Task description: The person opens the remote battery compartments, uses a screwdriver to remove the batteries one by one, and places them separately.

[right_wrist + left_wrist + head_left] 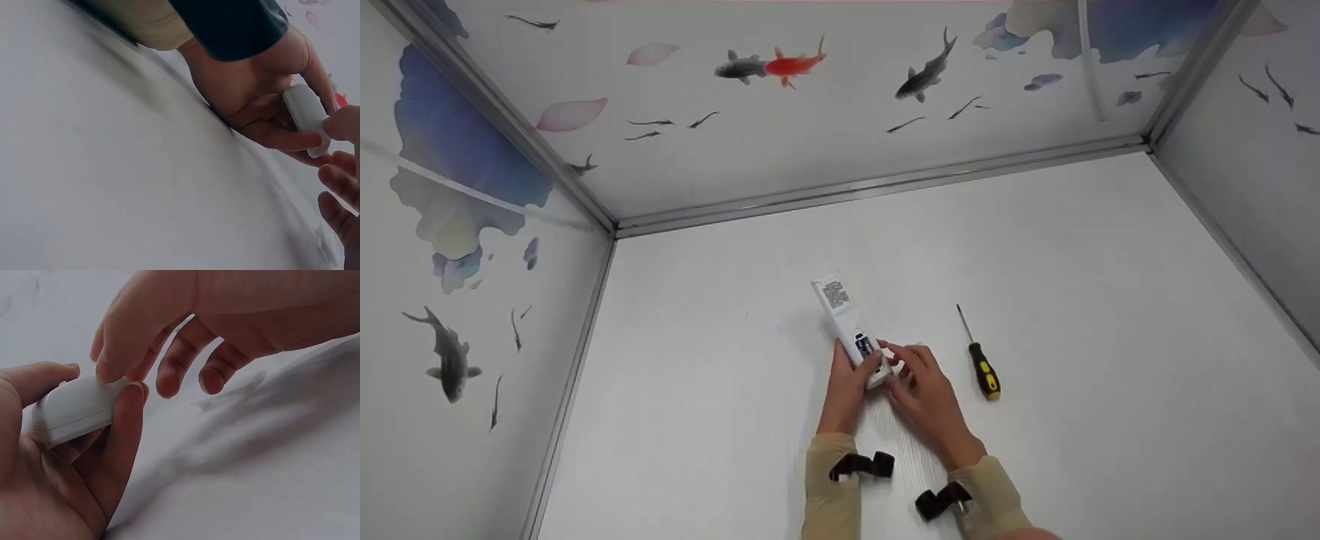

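Note:
A long white remote control (847, 315) is tilted with its back up, a printed label near its far end. Dark batteries (863, 345) show in its uncovered compartment near the close end. My left hand (849, 382) grips it from below and the sides, thumb lying across by the compartment. My right hand (926, 386) is at the close end; its thumb touches that end and the forefinger bends over toward the compartment. In the left wrist view, the right hand's other fingers (169, 379) hang loosely curved beside the remote.
A black and yellow screwdriver (984, 371) lies right of my hands, tip pointing away. A small pale, translucent thing (233, 395) lies on the table below the right fingers; its kind is unclear. White walls with fish pictures (787, 112) and metal edging (877, 186) enclose the white table.

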